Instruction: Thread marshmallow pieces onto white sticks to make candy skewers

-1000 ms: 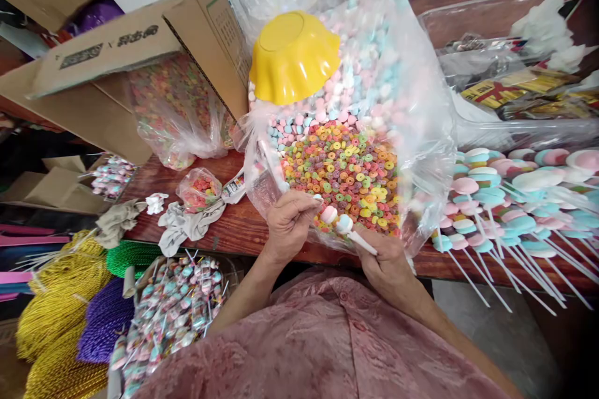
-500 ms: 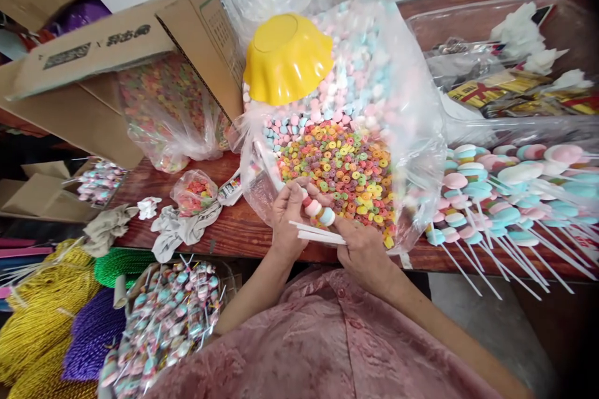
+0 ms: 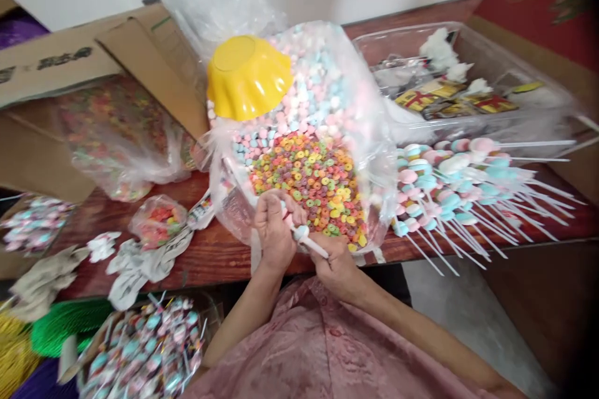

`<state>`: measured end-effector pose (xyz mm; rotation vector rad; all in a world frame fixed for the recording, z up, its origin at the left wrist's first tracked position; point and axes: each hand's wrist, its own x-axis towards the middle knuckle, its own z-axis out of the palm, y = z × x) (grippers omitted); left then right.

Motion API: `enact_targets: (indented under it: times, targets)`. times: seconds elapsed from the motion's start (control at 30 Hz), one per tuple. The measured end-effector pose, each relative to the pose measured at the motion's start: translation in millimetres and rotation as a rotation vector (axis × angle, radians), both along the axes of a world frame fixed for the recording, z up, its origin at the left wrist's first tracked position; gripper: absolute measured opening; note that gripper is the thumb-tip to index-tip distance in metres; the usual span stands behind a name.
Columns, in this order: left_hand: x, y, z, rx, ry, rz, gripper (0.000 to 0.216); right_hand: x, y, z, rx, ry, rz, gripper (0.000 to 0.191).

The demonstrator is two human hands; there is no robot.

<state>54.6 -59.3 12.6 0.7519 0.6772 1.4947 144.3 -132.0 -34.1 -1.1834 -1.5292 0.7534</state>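
Observation:
My left hand (image 3: 274, 230) is curled closed around the candy end of a white stick (image 3: 309, 244) at the table's front edge. My right hand (image 3: 337, 265) grips the lower end of the same stick. A pale blue candy piece (image 3: 300, 233) sits on the stick between the two hands. Just beyond the hands lies a big clear plastic bag (image 3: 374, 156) holding colourful ring candies (image 3: 311, 181) and pastel pink, blue and white candies (image 3: 313, 90). An upturned yellow bowl (image 3: 247, 76) rests on top of the pastel candies.
A pile of finished candy sticks (image 3: 449, 190) lies to the right on the wooden table (image 3: 196, 262). A clear bin (image 3: 528, 84) stands behind it. An open cardboard box (image 3: 70, 62) with a bag of ring candy is at left. Small bags, cloths and wrapped lollipops (image 3: 145, 349) sit lower left.
The view has swung right and down. My hands have come closer together on the stick; the two candies seen on it before are now mostly covered by my left hand.

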Motion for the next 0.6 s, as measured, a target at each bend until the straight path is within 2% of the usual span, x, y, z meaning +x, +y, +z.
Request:
enact_targets:
  times: [0.07,0.13,0.2,0.27,0.4,0.53,0.6]
  targets:
    - [-1,1,1.8,-0.024,-0.024,-0.006,0.025,2,3,1.3,0.001,-0.038,-0.021,0.02]
    - [-2,5,2.4,-0.145,-0.053,-0.107,0.02,7,5,2.8,0.001,-0.117,-0.023,0.02]
    - [-1,7,1.8,-0.229,-0.068,-0.229,0.025,12,5,2.7,0.005,-0.18,-0.025,0.02]
    - [4,4,1.6,-0.224,-0.073,-0.285,0.031,15,3,0.4,0.015,-0.192,-0.051,0.018]
    - [24,-7,7.5,-0.14,-0.053,-0.301,0.036,19,-1,1.1,0.037,-0.164,-0.105,0.017]
    - [41,-7,12.4,-0.102,-0.045,-0.341,0.043,49,-10,27.8,0.07,-0.169,-0.165,0.023]
    - [42,-3,10.6,-0.104,-0.05,-0.355,0.052,83,-18,47.7,0.121,-0.244,-0.327,0.025]
